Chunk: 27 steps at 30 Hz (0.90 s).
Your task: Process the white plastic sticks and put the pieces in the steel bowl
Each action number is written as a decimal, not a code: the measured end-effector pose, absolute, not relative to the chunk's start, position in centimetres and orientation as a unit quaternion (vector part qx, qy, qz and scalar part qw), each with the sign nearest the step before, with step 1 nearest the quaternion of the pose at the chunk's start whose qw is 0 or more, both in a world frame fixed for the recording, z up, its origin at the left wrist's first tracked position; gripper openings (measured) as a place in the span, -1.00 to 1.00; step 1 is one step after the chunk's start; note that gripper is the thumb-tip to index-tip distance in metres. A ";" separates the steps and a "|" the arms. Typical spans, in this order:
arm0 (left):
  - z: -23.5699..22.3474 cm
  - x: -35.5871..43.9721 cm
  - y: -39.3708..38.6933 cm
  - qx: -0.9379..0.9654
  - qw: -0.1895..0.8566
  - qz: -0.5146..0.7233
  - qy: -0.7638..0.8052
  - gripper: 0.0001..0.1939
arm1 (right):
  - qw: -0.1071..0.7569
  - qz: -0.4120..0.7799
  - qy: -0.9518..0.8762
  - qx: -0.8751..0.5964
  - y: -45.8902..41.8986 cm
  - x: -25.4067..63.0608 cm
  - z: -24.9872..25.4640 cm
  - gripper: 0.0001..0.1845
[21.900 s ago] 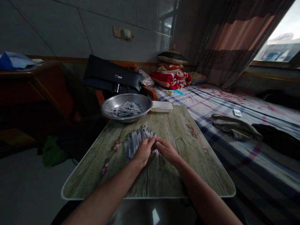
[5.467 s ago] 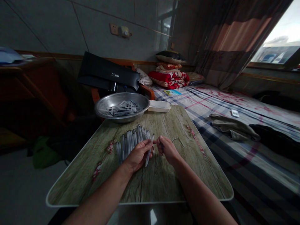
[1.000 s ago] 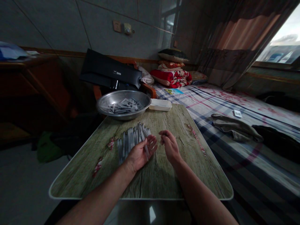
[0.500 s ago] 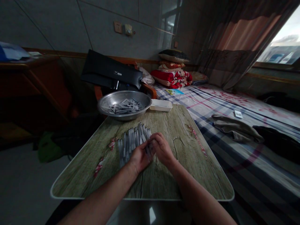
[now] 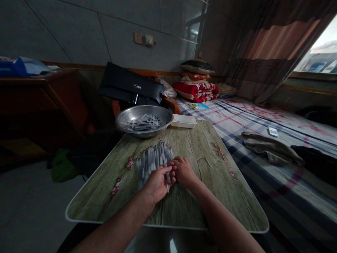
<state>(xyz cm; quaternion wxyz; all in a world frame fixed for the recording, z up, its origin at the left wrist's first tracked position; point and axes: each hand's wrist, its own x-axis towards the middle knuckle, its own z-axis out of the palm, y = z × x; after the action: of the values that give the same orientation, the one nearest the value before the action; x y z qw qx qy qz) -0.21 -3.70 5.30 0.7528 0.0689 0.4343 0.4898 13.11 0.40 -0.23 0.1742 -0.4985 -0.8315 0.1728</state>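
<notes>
My left hand (image 5: 158, 182) is turned palm up, with its thumb and fingers closed round a slim pale pen (image 5: 167, 187) whose lower end sticks out below the fingers. Against its fingertips rests my right hand (image 5: 184, 171), fingers curled; what they grip, if anything, is hidden. Just beyond and left of both hands lies a row of slim translucent pens (image 5: 151, 158), side by side with dark ends pointing away from me. Part of the row is covered by my left hand.
A metal basin (image 5: 123, 121) holding many thin white and dark pieces stands at the table's (image 5: 195, 196) far left. Beside it is a white tray (image 5: 184, 122). A bed (image 5: 223, 116) runs along the right; a black monitor (image 5: 131, 84) leans behind the basin.
My hands have drawn slightly apart and the left palm has opened more to view, showing the pen. The whole view has shifted a little, putting things lower and further right.
</notes>
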 end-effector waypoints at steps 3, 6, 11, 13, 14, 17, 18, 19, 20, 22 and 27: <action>5.3 -0.4 -3.6 0.038 0.754 0.493 0.432 -0.79 | 0.191 0.187 -0.812 -0.518 0.3 13.1 0.5 -0.77; 5.5 -0.5 -3.5 0.020 0.756 0.502 0.420 -0.79 | 0.210 0.198 -0.790 -0.542 0.3 13.1 0.8 -0.83; 7.8 -0.7 -1.3 -0.007 0.750 0.534 0.390 -0.80 | 0.258 0.203 -0.740 -0.587 0.5 13.4 0.1 -0.76; 9.8 -1.1 1.2 -0.001 0.740 0.552 0.385 -0.81 | 0.273 0.202 -0.731 -0.591 0.7 13.5 -0.3 -0.65; 11.0 -1.5 2.8 0.006 0.734 0.560 0.384 -0.82 | 0.281 0.201 -0.730 -0.589 0.9 13.5 -0.5 -0.58; 14.8 -2.9 8.1 0.071 0.674 0.632 0.376 -0.90 | 0.307 0.197 -0.723 -0.587 1.2 13.7 -0.8 -0.41; 15.8 -3.5 9.6 0.113 0.651 0.656 0.365 -0.90 | 0.317 0.201 -0.718 -0.586 1.4 13.8 -0.8 -0.39; 16.6 -4.0 10.9 0.131 0.648 0.660 0.357 -0.85 | 0.327 0.211 -0.712 -0.585 1.5 13.8 -0.7 -0.40; 17.0 -4.4 11.7 0.145 0.647 0.660 0.353 -0.79 | 0.338 0.226 -0.701 -0.585 1.6 13.9 -0.7 -0.43; 16.6 -4.9 12.2 0.153 0.637 0.661 0.366 -0.79 | 0.364 0.290 -0.666 -0.583 1.8 13.9 -0.5 -0.54; 9.9 -3.5 6.6 0.227 0.515 0.676 0.475 -0.78 | 0.445 0.563 -0.497 -0.488 1.7 13.6 0.2 -0.85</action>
<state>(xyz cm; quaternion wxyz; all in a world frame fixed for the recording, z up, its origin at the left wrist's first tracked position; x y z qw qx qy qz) -3.48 6.60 9.87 0.5153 0.2271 0.4752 0.6761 13.58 1.73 0.18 0.4449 -0.4878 -0.4970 0.5632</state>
